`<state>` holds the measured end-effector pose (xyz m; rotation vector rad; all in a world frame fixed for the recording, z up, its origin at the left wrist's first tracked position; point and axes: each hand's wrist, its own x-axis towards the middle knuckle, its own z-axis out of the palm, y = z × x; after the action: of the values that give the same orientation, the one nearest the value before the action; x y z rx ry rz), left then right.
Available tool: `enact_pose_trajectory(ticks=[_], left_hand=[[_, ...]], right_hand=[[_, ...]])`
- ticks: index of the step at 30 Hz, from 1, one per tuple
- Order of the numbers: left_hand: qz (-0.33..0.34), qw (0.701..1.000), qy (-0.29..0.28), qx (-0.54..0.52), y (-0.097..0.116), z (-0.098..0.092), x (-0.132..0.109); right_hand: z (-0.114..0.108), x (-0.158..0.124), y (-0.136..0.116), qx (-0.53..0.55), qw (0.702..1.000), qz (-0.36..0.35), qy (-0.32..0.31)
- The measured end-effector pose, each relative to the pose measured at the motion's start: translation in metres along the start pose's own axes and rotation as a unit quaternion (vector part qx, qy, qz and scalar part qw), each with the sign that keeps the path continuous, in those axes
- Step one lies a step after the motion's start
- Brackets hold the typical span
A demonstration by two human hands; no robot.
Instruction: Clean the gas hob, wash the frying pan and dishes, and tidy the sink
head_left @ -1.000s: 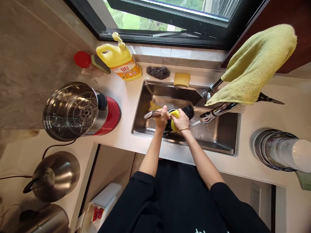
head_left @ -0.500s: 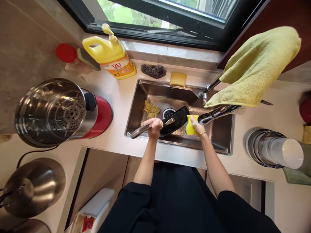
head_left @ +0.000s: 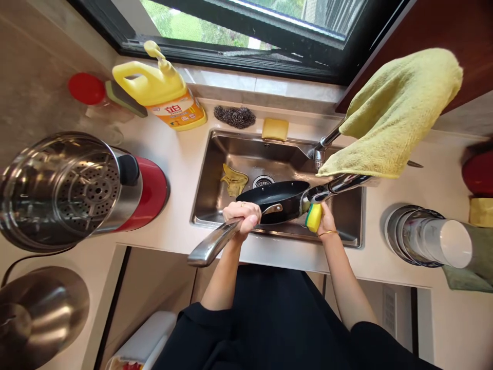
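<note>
Reaching fwd from the lower edge, both forearms run up to the sink, dark sleeves ending near the elbows. L hand sits over the sink's near rim, knuckles up, fingers wrapped fully round the metal handle of the black frying pan: a closed, firm grip. The handle end sticks out toward the body, past the counter edge. The pan body hangs over the basin, approx level, inside facing up, its R edge right under the faucet spout.

R hand is just R of the pan, wrist bent back, w/ a thin bracelet on it. Its fingers are clamped shut on a yellow-green sponge, which touches the pan's outer R edge.

A yellow-green towel is draped over the faucet. A crumpled yellow rag lies in the basin, L of the drain. The back ledge has a steel scourer and a yellow pad side by side. A detergent bottle is at the back L, a steel steamer pot on the L counter, and a bowl stack on the R counter.
</note>
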<state>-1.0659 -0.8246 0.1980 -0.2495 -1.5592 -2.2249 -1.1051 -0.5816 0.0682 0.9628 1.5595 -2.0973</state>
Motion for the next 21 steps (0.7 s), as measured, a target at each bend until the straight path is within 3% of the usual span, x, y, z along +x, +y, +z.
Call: enact_pose_trajectory(ticks=[4,7,10,12,15,18,21], left_hand=[[-0.007,0.999,-0.041,0.004,-0.005,0.000,-0.003],[-0.020,0.998,-0.055,0.007,-0.014,0.002,-0.005],[-0.042,0.998,-0.050,0.003,-0.028,0.004,-0.007],[-0.058,0.998,-0.031,-0.012,-0.038,0.004,-0.007],[-0.076,0.996,0.011,-0.045,-0.047,0.001,-0.003],[-0.087,0.992,0.045,-0.081,-0.049,-0.010,0.006],[-0.108,0.986,0.068,-0.105,-0.047,-0.023,0.014]], right_hand=[[-0.011,0.004,0.007,0.011,0.999,0.047,0.004],[-0.015,0.007,0.007,0.001,0.993,0.111,-0.040],[-0.017,0.011,0.006,-0.011,0.985,0.167,-0.047],[-0.017,0.015,0.006,-0.003,0.986,0.168,-0.024],[-0.016,0.020,0.008,0.002,0.993,0.117,0.015],[-0.013,0.022,0.009,-0.075,0.994,-0.008,0.084],[-0.005,0.013,0.005,-0.245,0.942,-0.184,0.137]])
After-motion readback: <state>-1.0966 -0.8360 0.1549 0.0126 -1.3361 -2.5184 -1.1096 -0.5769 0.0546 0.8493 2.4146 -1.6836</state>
